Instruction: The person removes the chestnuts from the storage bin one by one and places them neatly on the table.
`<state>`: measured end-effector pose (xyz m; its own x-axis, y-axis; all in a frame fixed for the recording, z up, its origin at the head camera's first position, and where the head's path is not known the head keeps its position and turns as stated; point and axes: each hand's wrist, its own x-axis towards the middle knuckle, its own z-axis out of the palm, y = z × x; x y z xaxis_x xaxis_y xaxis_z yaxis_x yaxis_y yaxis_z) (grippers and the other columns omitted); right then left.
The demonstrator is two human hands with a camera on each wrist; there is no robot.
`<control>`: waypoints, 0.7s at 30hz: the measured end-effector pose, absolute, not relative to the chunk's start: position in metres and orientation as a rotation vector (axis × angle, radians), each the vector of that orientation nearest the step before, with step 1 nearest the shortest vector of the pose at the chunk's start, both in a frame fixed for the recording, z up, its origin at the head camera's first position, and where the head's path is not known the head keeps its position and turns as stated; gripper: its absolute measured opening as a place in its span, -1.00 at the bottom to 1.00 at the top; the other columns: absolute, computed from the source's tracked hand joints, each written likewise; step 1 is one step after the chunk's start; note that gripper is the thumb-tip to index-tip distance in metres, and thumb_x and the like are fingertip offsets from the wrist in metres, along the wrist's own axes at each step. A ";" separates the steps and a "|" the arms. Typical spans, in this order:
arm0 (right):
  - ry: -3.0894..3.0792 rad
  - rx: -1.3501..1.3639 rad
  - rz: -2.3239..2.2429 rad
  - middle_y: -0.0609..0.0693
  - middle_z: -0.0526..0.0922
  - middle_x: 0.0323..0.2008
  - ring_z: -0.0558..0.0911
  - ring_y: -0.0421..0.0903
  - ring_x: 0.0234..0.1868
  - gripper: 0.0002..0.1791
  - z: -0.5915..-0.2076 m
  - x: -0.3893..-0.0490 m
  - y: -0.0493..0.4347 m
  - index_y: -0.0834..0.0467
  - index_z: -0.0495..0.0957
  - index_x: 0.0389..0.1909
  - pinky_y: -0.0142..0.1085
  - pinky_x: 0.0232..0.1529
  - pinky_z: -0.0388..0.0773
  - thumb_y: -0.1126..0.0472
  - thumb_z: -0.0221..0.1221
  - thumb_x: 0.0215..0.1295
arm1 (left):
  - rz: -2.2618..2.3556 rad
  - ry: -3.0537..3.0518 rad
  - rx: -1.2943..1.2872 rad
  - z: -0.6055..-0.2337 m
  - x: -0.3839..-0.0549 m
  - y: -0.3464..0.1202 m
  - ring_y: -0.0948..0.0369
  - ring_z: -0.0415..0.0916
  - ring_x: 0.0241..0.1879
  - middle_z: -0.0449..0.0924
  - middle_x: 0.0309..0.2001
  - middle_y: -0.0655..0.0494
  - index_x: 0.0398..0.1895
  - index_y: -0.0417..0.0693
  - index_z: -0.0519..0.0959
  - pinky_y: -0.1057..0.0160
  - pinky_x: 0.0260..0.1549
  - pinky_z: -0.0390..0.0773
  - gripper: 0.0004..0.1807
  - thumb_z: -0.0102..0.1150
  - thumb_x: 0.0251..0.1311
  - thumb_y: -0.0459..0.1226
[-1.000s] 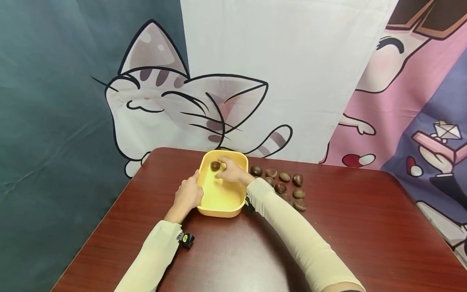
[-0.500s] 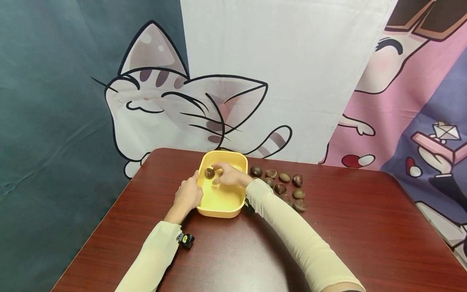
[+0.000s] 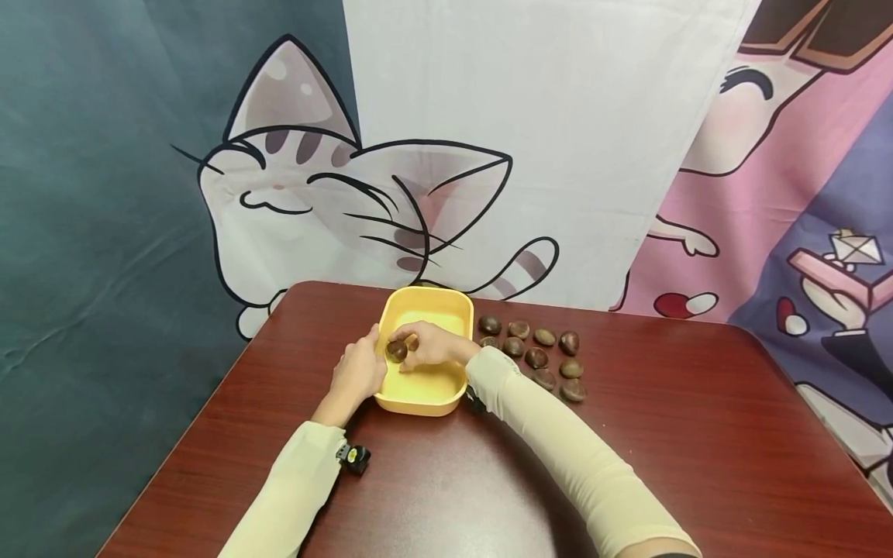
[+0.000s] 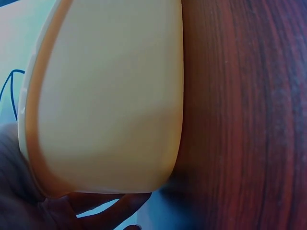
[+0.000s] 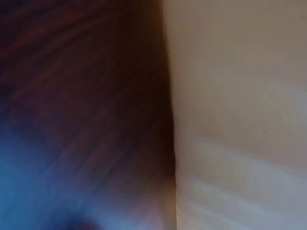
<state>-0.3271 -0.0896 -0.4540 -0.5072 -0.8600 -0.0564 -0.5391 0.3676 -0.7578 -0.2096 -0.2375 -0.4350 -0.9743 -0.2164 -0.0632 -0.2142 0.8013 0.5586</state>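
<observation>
In the head view, a yellow plastic tub [image 3: 422, 408] stands on the table. My left hand [image 3: 359, 370] grips its left wall by the rim; the left wrist view shows fingers [image 4: 117, 211] around the tub's end. My right hand [image 3: 436, 345] reaches down inside the tub, its index finger and thumb curled about a dark brown chestnut [image 3: 396, 351]. A second small brown nut [image 3: 413, 342] shows in part between those fingers, mostly hidden. In the right wrist view only the tub's outer wall [image 5: 240, 115] and the dark table appear, blurred.
Several chestnuts [image 3: 536, 357] lie in loose rows on the reddish wood table [image 3: 670, 411], just right of the tub. Some are greener and smaller, like the nut [image 3: 571, 369] at the right. A cloth backdrop [image 3: 572, 139] with cartoon drawings hangs behind the table's far edge.
The right hand has moved toward me inside the tub, and the dark chestnut has moved nearer and slightly left with it. The left hand stays on the rim.
</observation>
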 end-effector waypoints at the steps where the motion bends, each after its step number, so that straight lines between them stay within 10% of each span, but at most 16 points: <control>1: 2.195 -1.216 -0.962 0.08 0.64 0.03 0.54 -0.19 -0.14 -0.38 -0.454 -0.326 -0.090 0.25 0.53 0.17 -0.41 -0.06 0.46 0.33 0.44 0.02 | -0.922 -2.978 0.357 -0.435 -0.210 -0.237 0.01 0.48 -0.50 0.51 0.20 -0.30 0.57 -0.01 0.06 0.10 -0.53 0.40 -0.30 -0.09 0.37 -0.33; 21: 2.290 -1.170 -0.933 -0.08 0.65 -0.31 0.59 -0.24 -0.31 -0.57 -0.452 -0.322 -0.093 0.18 0.64 -0.13 -0.43 -0.20 0.52 0.28 0.52 -0.08 | -0.915 -2.989 0.373 -0.433 -0.208 -0.237 0.03 0.41 -0.59 0.59 -0.02 -0.31 0.57 0.00 0.07 0.09 -0.52 0.39 -0.30 -0.08 0.37 -0.32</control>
